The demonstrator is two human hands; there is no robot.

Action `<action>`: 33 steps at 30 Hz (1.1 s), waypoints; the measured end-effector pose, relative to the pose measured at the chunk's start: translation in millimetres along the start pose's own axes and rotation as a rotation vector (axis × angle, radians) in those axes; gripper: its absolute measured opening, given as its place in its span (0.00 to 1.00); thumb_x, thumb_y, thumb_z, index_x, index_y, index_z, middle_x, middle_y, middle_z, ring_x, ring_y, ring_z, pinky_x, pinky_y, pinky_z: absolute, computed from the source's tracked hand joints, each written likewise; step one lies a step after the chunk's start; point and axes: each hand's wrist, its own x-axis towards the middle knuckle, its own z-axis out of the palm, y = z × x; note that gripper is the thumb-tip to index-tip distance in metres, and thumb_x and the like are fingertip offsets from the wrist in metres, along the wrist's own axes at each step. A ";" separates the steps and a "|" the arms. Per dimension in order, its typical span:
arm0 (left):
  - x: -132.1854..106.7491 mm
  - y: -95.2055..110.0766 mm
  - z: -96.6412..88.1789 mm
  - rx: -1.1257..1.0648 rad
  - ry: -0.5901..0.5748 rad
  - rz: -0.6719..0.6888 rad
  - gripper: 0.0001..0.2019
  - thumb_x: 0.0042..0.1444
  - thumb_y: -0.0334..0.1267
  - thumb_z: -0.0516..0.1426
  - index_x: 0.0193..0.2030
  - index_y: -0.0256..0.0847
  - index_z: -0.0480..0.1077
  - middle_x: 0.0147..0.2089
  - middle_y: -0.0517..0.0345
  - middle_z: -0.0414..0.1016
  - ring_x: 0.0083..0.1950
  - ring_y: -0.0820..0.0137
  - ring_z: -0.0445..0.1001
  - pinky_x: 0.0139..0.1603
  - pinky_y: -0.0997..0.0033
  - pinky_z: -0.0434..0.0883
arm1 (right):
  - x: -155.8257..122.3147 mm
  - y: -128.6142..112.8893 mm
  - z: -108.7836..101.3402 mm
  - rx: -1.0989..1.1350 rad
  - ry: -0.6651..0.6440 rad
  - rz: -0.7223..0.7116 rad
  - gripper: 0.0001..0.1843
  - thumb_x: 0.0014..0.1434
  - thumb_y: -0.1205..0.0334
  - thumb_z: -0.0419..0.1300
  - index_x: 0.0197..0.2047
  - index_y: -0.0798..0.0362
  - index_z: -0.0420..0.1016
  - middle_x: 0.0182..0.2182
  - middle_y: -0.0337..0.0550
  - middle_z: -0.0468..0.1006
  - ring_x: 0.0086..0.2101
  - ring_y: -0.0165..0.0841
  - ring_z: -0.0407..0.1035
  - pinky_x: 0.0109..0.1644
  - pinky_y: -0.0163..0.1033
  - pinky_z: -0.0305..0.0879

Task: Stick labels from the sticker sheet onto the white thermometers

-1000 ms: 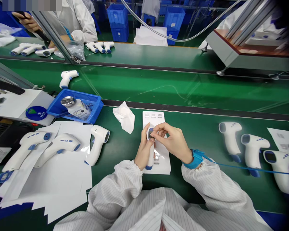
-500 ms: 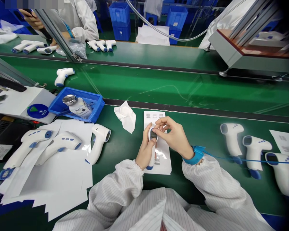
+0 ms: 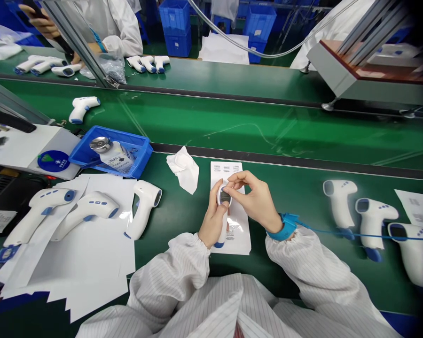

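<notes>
Green assembly belt (image 3: 176, 220), my L hand (image 3: 211, 218) gripping white IR thermometer (image 3: 219, 199), R fingertips (image 3: 237, 180) pinched on its dark panel (image 3: 224, 197), over paper sheet (image 3: 239, 239).

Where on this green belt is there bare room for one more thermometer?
Bare belt lies between the white thermometer and the paper sheet under the held thermometer, and right of that sheet. Left, around the blue tray, is crowded.

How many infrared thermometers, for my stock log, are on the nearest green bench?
7: two on white sheets at left, one at their edge, a held thermometer between the left hand and right hand, three at right. More could be hidden.
</notes>
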 end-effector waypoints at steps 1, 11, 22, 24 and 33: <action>-0.2 0.1 0.1 -0.019 -0.008 -0.012 0.28 0.65 0.44 0.47 0.70 0.57 0.45 0.44 0.55 0.69 0.21 0.78 0.61 0.19 0.75 0.67 | -0.2 0.1 0.1 -0.008 -0.001 -0.006 0.06 0.56 0.67 0.63 0.37 0.49 0.71 0.31 0.37 0.76 0.32 0.31 0.70 0.40 0.39 0.69; 4.5 18.0 1.4 -0.120 0.011 -0.065 0.20 0.62 0.46 0.50 0.61 0.53 0.56 0.46 0.56 0.64 0.31 0.73 0.67 0.21 0.77 0.71 | 11.5 5.9 -0.7 0.080 -0.152 0.146 0.06 0.57 0.58 0.62 0.33 0.51 0.74 0.35 0.40 0.78 0.39 0.35 0.72 0.47 0.43 0.67; 2.3 37.2 10.0 -0.039 0.098 -0.001 0.14 0.65 0.51 0.48 0.54 0.53 0.58 0.59 0.57 0.64 0.51 0.66 0.71 0.45 0.64 0.74 | -3.5 -5.8 -7.6 0.165 -0.017 0.128 0.07 0.58 0.56 0.63 0.32 0.51 0.74 0.35 0.41 0.76 0.37 0.34 0.71 0.43 0.40 0.69; -1.9 42.0 11.7 0.005 0.118 0.051 0.13 0.66 0.48 0.48 0.55 0.52 0.58 0.60 0.56 0.62 0.55 0.65 0.68 0.51 0.62 0.70 | -8.9 -13.9 -9.4 0.099 0.047 0.036 0.06 0.56 0.59 0.64 0.30 0.50 0.73 0.36 0.41 0.75 0.38 0.34 0.71 0.43 0.40 0.69; -14.3 61.1 11.9 0.160 0.157 0.134 0.12 0.66 0.44 0.49 0.55 0.51 0.60 0.49 0.58 0.67 0.47 0.68 0.69 0.49 0.68 0.68 | -30.9 -45.9 -15.1 -0.254 0.041 -0.023 0.06 0.63 0.56 0.58 0.36 0.48 0.68 0.30 0.38 0.80 0.28 0.32 0.76 0.31 0.36 0.67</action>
